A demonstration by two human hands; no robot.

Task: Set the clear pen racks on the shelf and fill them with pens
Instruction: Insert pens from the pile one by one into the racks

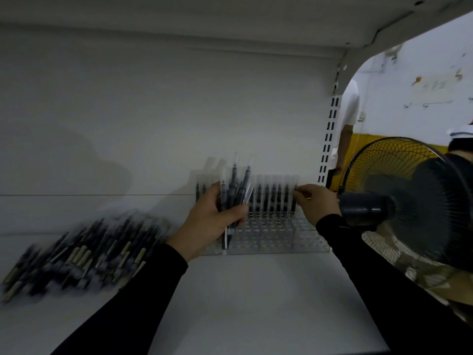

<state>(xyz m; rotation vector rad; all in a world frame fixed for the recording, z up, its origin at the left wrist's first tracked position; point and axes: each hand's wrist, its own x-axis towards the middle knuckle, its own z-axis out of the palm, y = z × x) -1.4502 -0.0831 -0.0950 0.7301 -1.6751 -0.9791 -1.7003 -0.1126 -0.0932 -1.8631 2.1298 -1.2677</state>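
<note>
A white shelf [256,290] under a low upper board carries the clear pen rack [268,234], set against the back panel, with only its rear row standing full of pens [272,198]; the front holes look empty. The left hand [212,221] grips a fanned bundle of pens [236,190] above the rack's left end, while the right hand [316,203] pinches the rightmost standing pen. Filling seems barely begun: a large loose pile [76,254] lies waiting at left.
</note>
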